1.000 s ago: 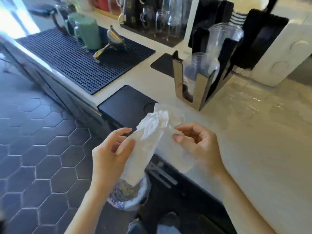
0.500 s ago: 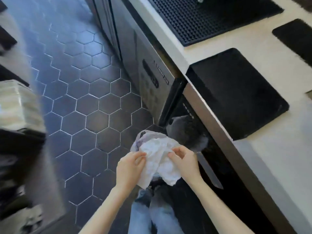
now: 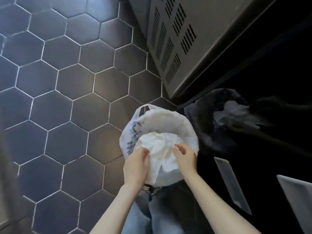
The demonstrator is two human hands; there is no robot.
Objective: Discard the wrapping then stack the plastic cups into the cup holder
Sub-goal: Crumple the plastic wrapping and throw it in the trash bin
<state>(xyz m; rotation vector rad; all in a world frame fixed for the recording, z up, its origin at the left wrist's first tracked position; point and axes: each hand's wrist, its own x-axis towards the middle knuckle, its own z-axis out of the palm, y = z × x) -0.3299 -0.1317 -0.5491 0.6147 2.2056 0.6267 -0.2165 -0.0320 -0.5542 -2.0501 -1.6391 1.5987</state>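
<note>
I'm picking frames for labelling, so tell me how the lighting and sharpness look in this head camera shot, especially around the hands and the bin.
Head view: the hexagon floor tiles are evenly lit and fairly sharp; the right side under the counter sinks into near black; the wrapping and white bin bag look bright and washed out; the left hand and right hand are slightly soft; wide-angle bending shows at the edges.

wrapping (image 3: 160,147) over the bin bag (image 3: 133,132) – between both hands, vented cabinet (image 3: 185,39) behind.
</note>
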